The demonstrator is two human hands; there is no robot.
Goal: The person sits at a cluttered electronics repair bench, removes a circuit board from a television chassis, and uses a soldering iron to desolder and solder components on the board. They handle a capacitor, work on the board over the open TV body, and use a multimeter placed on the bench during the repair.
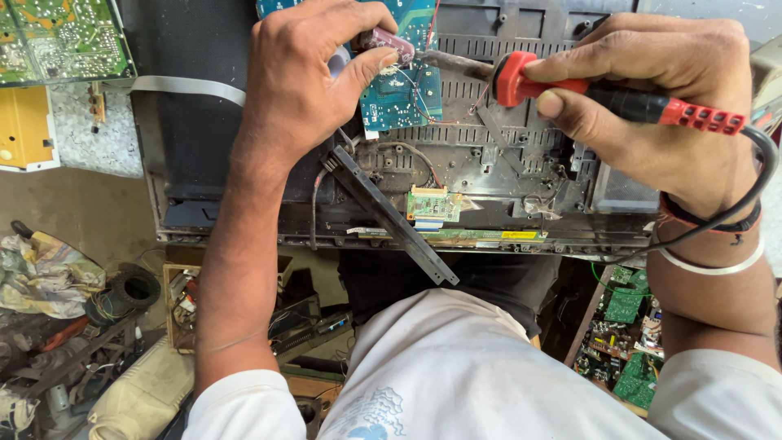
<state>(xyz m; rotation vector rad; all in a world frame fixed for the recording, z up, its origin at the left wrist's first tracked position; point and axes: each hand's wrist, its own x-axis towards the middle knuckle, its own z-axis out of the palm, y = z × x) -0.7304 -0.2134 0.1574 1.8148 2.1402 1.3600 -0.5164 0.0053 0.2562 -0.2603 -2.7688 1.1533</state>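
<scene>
Your left hand point(301, 81) is closed in a pinch: thumb and forefinger grip a small pinkish part point(387, 42) and hold it against the blue circuit board point(403, 94), at about twelve o'clock in the view. Holding it that way seems meant to keep the part steady where the tool meets it. Your right hand point(652, 90) is wrapped around one soldering iron point(603, 98), red and black in the handle, with the thumb under the red collar; its metal tip point(452, 60) points toward nine o'clock and ends just beside the pinched part. The low, sideways hold lets the tip come in flat across the board. The iron's black cable point(733, 212) loops from the handle down past your wrist toward four o'clock, clear of the work.

The blue board sits on the open back of a flat screen set point(505, 163), a dark metal chassis lying across the worktop. At six o'clock of your left hand, one loose black bar point(391, 216) lies slanted over the chassis edge, and one small green board point(433, 204) sits just beside it. A white flat cable point(187, 86) runs off toward nine o'clock. One more green board point(61, 39) lies at ten o'clock, with a yellow box point(24, 126) below it. Several green boards point(627, 342), too piled to count, lie at four o'clock.
</scene>
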